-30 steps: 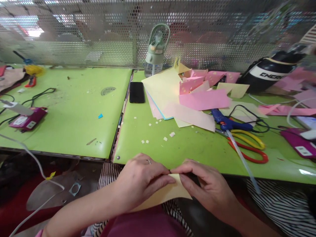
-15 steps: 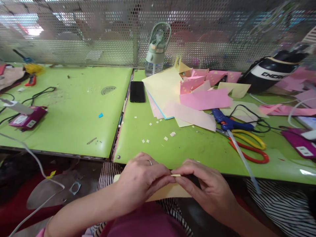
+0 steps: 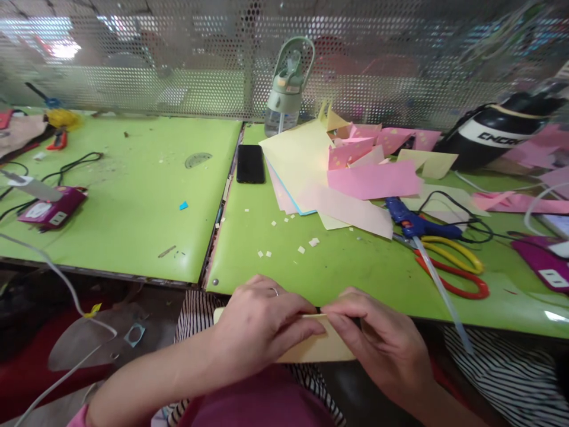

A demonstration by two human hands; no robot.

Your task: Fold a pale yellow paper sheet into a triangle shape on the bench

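Note:
A strip of pale yellow paper (image 3: 313, 349) lies across my lap, just below the table's front edge. My left hand (image 3: 262, 320) is closed over its left part, thumb and fingers pinching the upper edge; one end of the paper shows past the wrist side. My right hand (image 3: 382, 335) pinches the same edge further right, its thumb in front and fingers behind. A small gap separates the two hands' fingertips, where the thin top edge of the paper shows. Much of the paper is hidden behind my left hand.
Paper sheets (image 3: 296, 154) and pink offcuts (image 3: 373, 181) lie ahead, by a phone (image 3: 250, 164) and a water bottle (image 3: 284, 98). A blue glue gun (image 3: 413, 222) rests over scissors (image 3: 462, 284) on the right. Small paper squares (image 3: 301, 249) dot the green table (image 3: 249, 267). Purple power strips (image 3: 53, 207) sit at the sides.
My hands have shifted slightly right and their fingertips have moved a little apart, baring more of the paper's top edge. The view has shifted slightly.

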